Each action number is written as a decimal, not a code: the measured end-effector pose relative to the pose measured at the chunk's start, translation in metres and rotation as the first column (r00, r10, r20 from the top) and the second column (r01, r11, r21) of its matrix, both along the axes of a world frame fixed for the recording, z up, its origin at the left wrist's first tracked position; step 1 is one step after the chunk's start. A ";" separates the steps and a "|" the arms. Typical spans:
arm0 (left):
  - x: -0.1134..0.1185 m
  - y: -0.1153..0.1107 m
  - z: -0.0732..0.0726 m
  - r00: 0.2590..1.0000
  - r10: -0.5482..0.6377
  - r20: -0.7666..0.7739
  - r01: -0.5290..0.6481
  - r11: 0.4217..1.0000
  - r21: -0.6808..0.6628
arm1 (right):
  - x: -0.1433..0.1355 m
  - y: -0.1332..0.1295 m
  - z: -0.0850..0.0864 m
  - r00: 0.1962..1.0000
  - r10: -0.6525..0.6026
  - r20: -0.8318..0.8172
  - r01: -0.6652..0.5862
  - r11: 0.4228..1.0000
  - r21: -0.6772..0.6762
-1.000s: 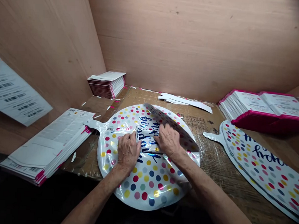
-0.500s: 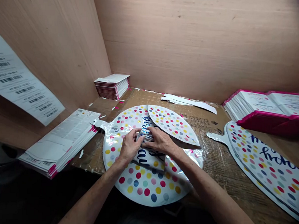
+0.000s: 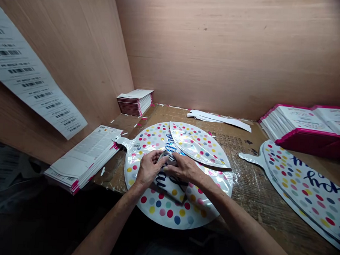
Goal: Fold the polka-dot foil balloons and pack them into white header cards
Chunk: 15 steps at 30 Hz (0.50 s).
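Flat round foil balloons (image 3: 168,217) with coloured dots lie in front of me, their tail pointing left. On top sits a folded foil balloon (image 3: 171,189) with dark blue lettering, partly hidden by my hands. My left hand (image 3: 149,168) is closed, pinching the folded balloon's upper left edge between thumb and fingers. Close beside it, my right hand (image 3: 185,167) is closed on the same balloon, fingers bent and thumb pressed in. A dotted foil flap (image 3: 201,144) lies folded over behind my right hand.
At the right lie more dotted balloons (image 3: 305,186), below a magenta box of cards (image 3: 305,135). Printed card sleeves (image 3: 87,152) are stacked at the left, a smaller stack (image 3: 135,102) in the corner. White paper strips (image 3: 219,119) lie behind. A barcode sheet (image 3: 39,86) hangs at the left.
The folded balloon has turned slightly, its lower end tilting down. Both hands stay on it, with the fingers shifted a little. The whole view has moved slightly left.
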<state>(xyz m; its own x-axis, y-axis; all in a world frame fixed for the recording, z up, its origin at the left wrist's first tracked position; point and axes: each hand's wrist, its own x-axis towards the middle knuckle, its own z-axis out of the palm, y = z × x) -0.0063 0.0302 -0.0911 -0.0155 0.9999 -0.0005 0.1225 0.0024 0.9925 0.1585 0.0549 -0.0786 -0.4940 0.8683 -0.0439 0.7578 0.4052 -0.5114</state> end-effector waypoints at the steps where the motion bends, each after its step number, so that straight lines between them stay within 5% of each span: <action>1: 0.002 -0.001 0.001 0.999 0.044 0.013 -0.045 0.998 0.035 | -0.002 -0.002 -0.002 0.998 0.006 -0.058 -0.008 1.000 -0.024; 4: -0.008 -0.002 0.000 0.989 0.144 -0.017 -0.141 0.983 0.117 | -0.006 -0.006 -0.008 0.980 0.008 -0.198 -0.019 0.999 -0.051; 7: -0.056 -0.004 0.003 0.906 0.328 -0.267 -0.271 0.935 0.230 | 0.005 -0.007 -0.012 0.958 -0.038 -0.283 0.015 0.996 -0.082; 8: -0.078 -0.006 0.006 0.808 0.419 -0.414 -0.324 0.903 0.282 | 0.012 -0.006 -0.014 0.952 -0.063 -0.300 0.029 0.993 -0.115; 10: -0.122 -0.012 0.011 0.439 0.503 -0.744 -0.372 0.856 0.360 | 0.028 -0.003 -0.017 0.943 -0.115 -0.311 0.059 0.981 -0.184; 12: -0.155 -0.018 0.015 0.088 0.308 -0.947 -0.355 0.898 0.259 | 0.042 0.000 -0.022 0.941 -0.157 -0.300 0.092 0.971 -0.220; 13: -0.166 -0.020 0.016 -0.021 0.184 -0.983 -0.348 0.920 0.180 | 0.048 0.001 -0.025 0.939 -0.170 -0.299 0.104 0.969 -0.224; 15: -0.177 -0.019 0.019 -0.105 0.004 -0.994 -0.324 0.945 0.038 | 0.053 0.001 -0.031 0.931 -0.179 -0.317 0.110 0.968 -0.224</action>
<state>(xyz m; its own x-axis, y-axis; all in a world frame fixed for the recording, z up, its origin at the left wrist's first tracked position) -0.1831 0.0116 -0.0724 -0.3224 0.9451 0.0536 0.9196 0.3261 -0.2192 0.2119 0.0563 -0.1097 -0.3801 0.9216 -0.0780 0.5726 0.1683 -0.8024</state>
